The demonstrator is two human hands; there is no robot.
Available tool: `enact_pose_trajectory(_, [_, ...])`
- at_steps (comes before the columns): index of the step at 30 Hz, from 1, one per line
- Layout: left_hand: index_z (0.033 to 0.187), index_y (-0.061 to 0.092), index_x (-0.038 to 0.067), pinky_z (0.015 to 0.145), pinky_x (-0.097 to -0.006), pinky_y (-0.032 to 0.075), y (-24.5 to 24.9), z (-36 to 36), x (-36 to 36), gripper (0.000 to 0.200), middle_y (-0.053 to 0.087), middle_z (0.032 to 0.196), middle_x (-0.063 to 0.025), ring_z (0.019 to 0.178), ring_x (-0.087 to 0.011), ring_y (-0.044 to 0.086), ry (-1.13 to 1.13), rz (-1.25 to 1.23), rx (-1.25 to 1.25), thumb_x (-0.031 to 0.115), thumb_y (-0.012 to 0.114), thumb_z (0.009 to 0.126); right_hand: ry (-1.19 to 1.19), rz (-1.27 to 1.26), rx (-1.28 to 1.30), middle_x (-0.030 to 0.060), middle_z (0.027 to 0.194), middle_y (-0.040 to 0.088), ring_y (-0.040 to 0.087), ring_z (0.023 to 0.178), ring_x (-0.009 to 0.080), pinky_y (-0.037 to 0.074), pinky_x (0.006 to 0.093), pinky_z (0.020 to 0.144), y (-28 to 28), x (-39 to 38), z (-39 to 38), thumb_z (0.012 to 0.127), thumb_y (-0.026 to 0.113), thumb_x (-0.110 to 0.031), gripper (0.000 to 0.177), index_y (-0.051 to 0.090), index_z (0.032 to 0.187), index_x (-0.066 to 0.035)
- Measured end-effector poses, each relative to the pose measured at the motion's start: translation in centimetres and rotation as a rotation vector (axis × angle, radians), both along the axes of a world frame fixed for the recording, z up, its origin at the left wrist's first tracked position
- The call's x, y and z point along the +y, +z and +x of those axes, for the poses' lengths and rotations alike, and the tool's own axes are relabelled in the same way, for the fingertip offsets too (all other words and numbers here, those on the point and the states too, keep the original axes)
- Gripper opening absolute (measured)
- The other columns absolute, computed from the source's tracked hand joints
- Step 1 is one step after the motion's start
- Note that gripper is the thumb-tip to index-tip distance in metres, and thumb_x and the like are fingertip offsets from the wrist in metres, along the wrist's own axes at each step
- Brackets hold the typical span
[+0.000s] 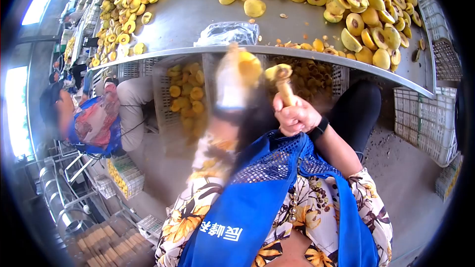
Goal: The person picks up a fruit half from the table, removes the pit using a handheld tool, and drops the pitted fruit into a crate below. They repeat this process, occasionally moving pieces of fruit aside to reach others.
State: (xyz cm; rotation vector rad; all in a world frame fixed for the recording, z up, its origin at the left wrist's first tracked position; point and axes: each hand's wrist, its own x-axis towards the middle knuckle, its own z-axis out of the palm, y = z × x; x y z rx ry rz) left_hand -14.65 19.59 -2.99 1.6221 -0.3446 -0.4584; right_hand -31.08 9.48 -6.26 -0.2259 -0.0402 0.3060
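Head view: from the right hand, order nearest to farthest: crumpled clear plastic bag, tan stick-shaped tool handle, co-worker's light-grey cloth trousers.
From the right hand:
1. Tan stick-shaped tool handle: in its grip.
2. Crumpled clear plastic bag: ahead and left, on the table edge.
3. Light-grey cloth trousers: far left.

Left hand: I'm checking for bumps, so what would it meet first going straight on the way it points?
Probably the metal table's near edge; if the blurred left hand is above that edge, the clear plastic bag just beyond comes first. Depth is unclear.
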Motion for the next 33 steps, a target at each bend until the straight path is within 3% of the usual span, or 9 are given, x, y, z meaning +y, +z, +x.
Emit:
enact_pose_trajectory(3, [0.104, 0.055, 0.003, 0.052, -0.0262, 0.052, -0.7, 4.6, 5.1, 0.038, 0.061, 0.076, -0.0095, 0.06, -0.0203, 0.062, 0.28, 0.047, 0.087, 0.038, 0.052, 0.091, -0.038, -0.232, 0.172, -0.0027, 0.056, 0.036, 0.028, 0.035, 0.0046, 0.026, 0.0208, 0.033, -0.6, -2.1, -0.4, 0.088, 0.051, -0.011, 0.014, 0.048, 0.101, -0.007])
enact_pose_trajectory(5, [0.098, 0.061, 0.0, 0.057, -0.027, 0.053, 1.6, 6.3, 7.5, 0.039, 0.065, 0.084, -0.0129, 0.068, -0.0228, 0.065, 0.33, 0.252, 0.012, 0.038, 0.056, 0.089, -0.031, -1.586, 0.173, 0.0185, 0.071, 0.061, 0.06, 0.057, 0.0285, 0.048, 0.0377, 0.055, -2.9, -1.6, -0.1, 0.081, 0.058, -0.021, 0.027, 0.053, 0.096, 0.001])
enact_pose_trajectory(7, [0.097, 0.065, 0.003, 0.075, -0.0372, 0.05, 0.0, 9.8, 10.3, 0.037, 0.066, 0.09, -0.0126, 0.085, -0.0281, 0.063, 0.241, 0.989, -0.725, 0.036, 0.06, 0.084, -0.038, -1.972, 0.277, 0.0271, 0.081, 0.061, 0.062, 0.078, 0.0378, 0.048, 0.0416, 0.072, -3.8, -1.0, -1.0, 0.075, 0.062, -0.026, 0.034, 0.054, 0.093, 0.003])
enact_pose_trajectory(14, [0.101, 0.059, 0.011, 0.077, -0.0442, 0.046, 2.8, 12.5, -6.0, 0.027, 0.061, 0.095, -0.0171, 0.089, -0.0358, 0.059, -0.3, 0.752, -1.159, 0.03, 0.056, 0.083, -0.17, -1.687, 0.442, 0.0179, 0.073, 0.061, 0.061, 0.067, 0.0289, 0.049, 0.0378, 0.064, -1.5, -1.6, 0.2, 0.077, 0.062, -0.024, 0.027, 0.056, 0.088, 0.001])
enact_pose_trajectory(19, [0.122, 0.054, 0.022, 0.093, -0.0407, 0.043, -2.2, 14.1, -14.9, 0.044, 0.051, 0.118, -0.0225, 0.109, -0.0355, 0.052, -0.671, 1.234, -0.981, 0.032, 0.056, 0.08, -0.262, -1.529, 0.431, 0.0029, 0.066, 0.056, 0.053, 0.054, 0.0089, 0.044, 0.0251, 0.049, -1.3, -2.3, -1.9, 0.08, 0.061, -0.015, 0.02, 0.055, 0.094, -0.001])
enact_pose_trajectory(23, [0.111, 0.063, 0.018, 0.09, -0.0384, 0.046, -3.2, 14.7, -15.9, 0.038, 0.061, 0.106, -0.0183, 0.1, -0.0348, 0.058, -0.498, 1.149, -0.897, 0.031, 0.058, 0.076, -0.278, -1.46, 0.449, 0.0028, 0.066, 0.056, 0.052, 0.053, 0.0094, 0.044, 0.0251, 0.049, 0.8, -2.4, -3.0, 0.079, 0.06, -0.014, 0.021, 0.056, 0.096, -0.001])
enact_pose_trajectory(25, [0.11, 0.063, 0.013, 0.086, -0.0346, 0.048, -1.0, 13.8, -14.4, 0.041, 0.064, 0.102, -0.0153, 0.097, -0.03, 0.062, -0.488, 0.926, -0.701, 0.031, 0.061, 0.073, -0.427, -1.432, 0.429, 0.0024, 0.065, 0.055, 0.052, 0.053, 0.0085, 0.043, 0.0232, 0.049, 0.7, -2.2, -3.0, 0.08, 0.058, -0.011, 0.019, 0.056, 0.096, -0.001])
enact_pose_trajectory(28, [0.124, 0.047, 0.004, 0.053, -0.0321, 0.051, 0.9, 11.5, -10.6, 0.043, 0.062, 0.096, -0.009, 0.073, -0.0198, 0.062, -0.35, 0.076, 0.316, 0.004, 0.053, 0.081, -0.497, -1.177, 0.591, 0.0019, 0.062, 0.053, 0.046, 0.044, 0.0069, 0.037, 0.0212, 0.04, 2.2, -2.6, -1.7, 0.082, 0.057, -0.009, 0.023, 0.052, 0.103, -0.002])
enact_pose_trajectory(33, [0.131, 0.04, 0.004, 0.076, -0.0386, 0.056, 1.4, 3.0, -4.2, 0.06, 0.048, 0.125, -0.0156, 0.105, -0.0331, 0.056, -0.484, -0.432, 0.312, -0.012, 0.045, 0.073, -0.597, -0.713, 0.449, 0.0081, 0.069, 0.056, 0.039, 0.039, 0.0059, 0.033, 0.0204, 0.036, 2.1, -2.5, 1.3, 0.094, 0.049, -0.025, 0.037, 0.04, 0.125, -0.006])
